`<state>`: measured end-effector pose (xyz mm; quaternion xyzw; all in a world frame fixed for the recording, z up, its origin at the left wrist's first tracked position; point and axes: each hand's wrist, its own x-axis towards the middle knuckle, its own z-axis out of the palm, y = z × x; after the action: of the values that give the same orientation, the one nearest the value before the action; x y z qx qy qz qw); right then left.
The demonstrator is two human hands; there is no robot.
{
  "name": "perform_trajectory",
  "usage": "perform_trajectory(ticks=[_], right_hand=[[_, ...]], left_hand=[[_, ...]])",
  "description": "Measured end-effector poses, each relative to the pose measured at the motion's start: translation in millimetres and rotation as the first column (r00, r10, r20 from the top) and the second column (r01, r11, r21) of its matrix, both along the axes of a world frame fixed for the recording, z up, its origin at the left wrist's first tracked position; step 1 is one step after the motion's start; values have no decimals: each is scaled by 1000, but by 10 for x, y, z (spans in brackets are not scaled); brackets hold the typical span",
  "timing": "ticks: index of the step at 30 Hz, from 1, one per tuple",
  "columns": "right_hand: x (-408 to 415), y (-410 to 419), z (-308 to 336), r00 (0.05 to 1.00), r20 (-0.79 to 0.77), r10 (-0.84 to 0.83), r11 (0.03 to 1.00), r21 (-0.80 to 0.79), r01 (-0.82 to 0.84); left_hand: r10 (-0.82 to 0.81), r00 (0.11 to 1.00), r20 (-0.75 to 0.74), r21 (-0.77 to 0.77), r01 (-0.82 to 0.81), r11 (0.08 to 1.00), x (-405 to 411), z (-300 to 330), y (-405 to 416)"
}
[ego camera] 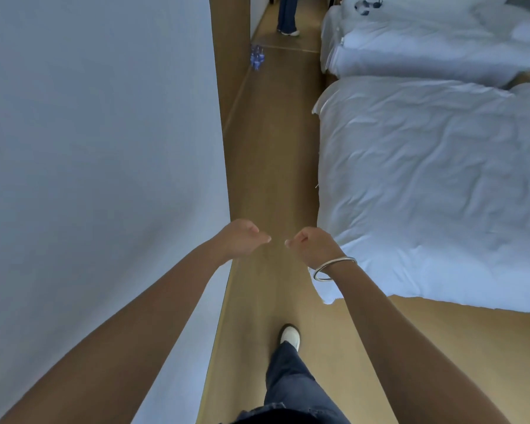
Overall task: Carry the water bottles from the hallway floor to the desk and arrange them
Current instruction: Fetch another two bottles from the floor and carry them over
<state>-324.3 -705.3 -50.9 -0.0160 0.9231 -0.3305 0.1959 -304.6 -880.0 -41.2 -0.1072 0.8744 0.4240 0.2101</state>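
While both hands hang empty, left hand (pixel 242 237) loosely open, right hand (pixel 312 243) half-curled, the cluster of small blue-labelled plastic water bottles (pixel 257 57) stands far ahead on the floor by the left wall, apparently upright, marginally nearer the left.

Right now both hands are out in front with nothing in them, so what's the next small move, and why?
Probably keep walking forward along the wooden floor toward the water bottles. They stand clustered far ahead by the wall's corner, well beyond reach. The left hand and right hand both hold nothing, and the strip between wall and bed looks passable.
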Motion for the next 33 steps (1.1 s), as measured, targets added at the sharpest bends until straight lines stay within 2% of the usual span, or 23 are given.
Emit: perform_trajectory(ticks=[9, 16, 26, 33], right_hand=[[-1554, 359, 98, 998, -30, 61, 997, 53, -59], [-2466, 490, 94, 996, 4, 88, 996, 33, -88], [-3992, 251, 48, 997, 14, 69, 998, 12, -69], [-5293, -113, 118, 999, 8, 37, 999, 10, -37]], left_hand=[[-1, 1000, -22, -64, 0, 998, -1469, 132, 279], [46, 999, -25, -38, -47, 998, -2336, 53, 340], [67, 997, -29, -39, -69, 997, -3926, 107, 97], [6, 999, -46, -48, -8, 999, -5343, 240, -265]])
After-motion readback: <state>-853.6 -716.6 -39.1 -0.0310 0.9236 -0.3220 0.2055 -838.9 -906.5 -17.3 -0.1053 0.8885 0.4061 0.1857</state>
